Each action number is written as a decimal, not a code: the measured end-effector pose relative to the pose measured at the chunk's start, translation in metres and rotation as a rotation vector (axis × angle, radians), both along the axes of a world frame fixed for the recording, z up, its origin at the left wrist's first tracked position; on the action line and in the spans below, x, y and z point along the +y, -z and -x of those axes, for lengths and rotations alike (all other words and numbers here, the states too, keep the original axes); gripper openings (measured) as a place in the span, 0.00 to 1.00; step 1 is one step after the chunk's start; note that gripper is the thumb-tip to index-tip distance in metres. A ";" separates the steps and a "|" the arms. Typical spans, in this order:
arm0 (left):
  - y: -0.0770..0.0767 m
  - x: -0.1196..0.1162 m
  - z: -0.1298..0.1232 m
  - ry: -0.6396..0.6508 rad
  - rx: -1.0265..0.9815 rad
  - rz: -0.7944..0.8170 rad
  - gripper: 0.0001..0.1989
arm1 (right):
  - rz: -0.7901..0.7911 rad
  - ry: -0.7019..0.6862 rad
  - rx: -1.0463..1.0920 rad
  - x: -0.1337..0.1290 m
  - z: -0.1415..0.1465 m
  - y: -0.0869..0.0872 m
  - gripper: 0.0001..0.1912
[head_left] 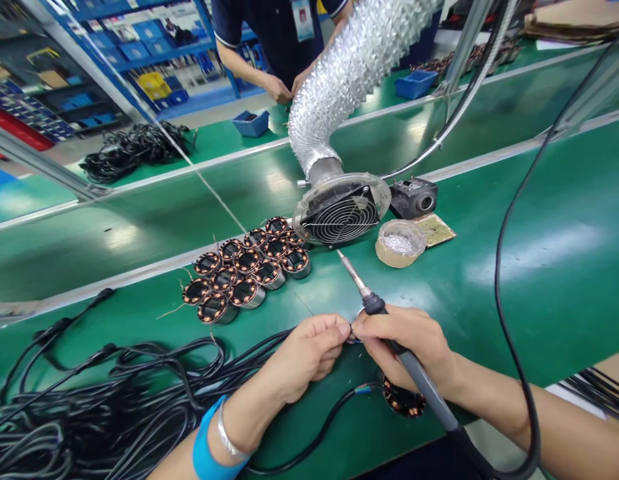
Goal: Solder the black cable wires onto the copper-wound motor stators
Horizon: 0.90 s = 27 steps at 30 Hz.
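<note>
My right hand [414,343] is wrapped round a soldering iron [374,304], its tip pointing up and away toward the fan. Finger and thumb of my left hand [309,353] pinch what looks like a thin wire end, touching the right fingertips; the exact piece is mostly hidden. Below my right hand lies a motor stator [403,399] with copper windings, partly covered by the hand. A black cable [334,417] with coloured wire ends reaches toward that stator. Several more stators [247,260] stand grouped on the green bench beyond my left hand.
A fume fan [344,217] on a silver duct [314,127] hangs over the bench. Beside it are a solder tub [400,243], a sponge tray [437,230] and an iron holder [414,198]. Black cables [114,400] pile up at left. A co-worker [274,47] stands opposite.
</note>
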<state>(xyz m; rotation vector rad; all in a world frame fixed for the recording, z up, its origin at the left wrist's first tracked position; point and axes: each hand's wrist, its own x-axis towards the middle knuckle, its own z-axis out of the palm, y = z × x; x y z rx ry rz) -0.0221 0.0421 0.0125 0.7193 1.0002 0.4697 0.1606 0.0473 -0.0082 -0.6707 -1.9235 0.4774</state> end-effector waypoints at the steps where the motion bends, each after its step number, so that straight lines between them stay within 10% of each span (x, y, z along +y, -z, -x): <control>1: 0.000 -0.001 -0.002 -0.021 -0.011 0.017 0.20 | 0.021 0.010 0.019 -0.001 0.000 0.000 0.13; 27: 0.011 -0.008 -0.005 -0.210 0.076 -0.109 0.17 | 0.249 -0.012 -0.056 0.000 -0.006 0.003 0.16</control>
